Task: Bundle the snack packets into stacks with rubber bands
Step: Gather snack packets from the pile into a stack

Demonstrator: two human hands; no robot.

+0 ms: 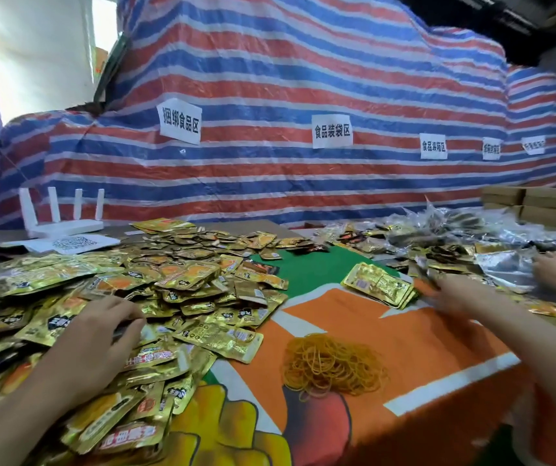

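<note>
packet heap (108, 297) left, cloth (387, 331) centre bare

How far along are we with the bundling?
Done: one neat stack lies on the cloth, band not visible. In hand: left hand on the loose packets, right hand blurred beside the stack. Left: nearly all those packets; rubber bands waiting.

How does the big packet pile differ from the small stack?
The pile is large and jumbled; the stack is small and tidy. The pile spreads under the left hand; the stack lies apart on the cloth. Both are gold foil packets.
</note>
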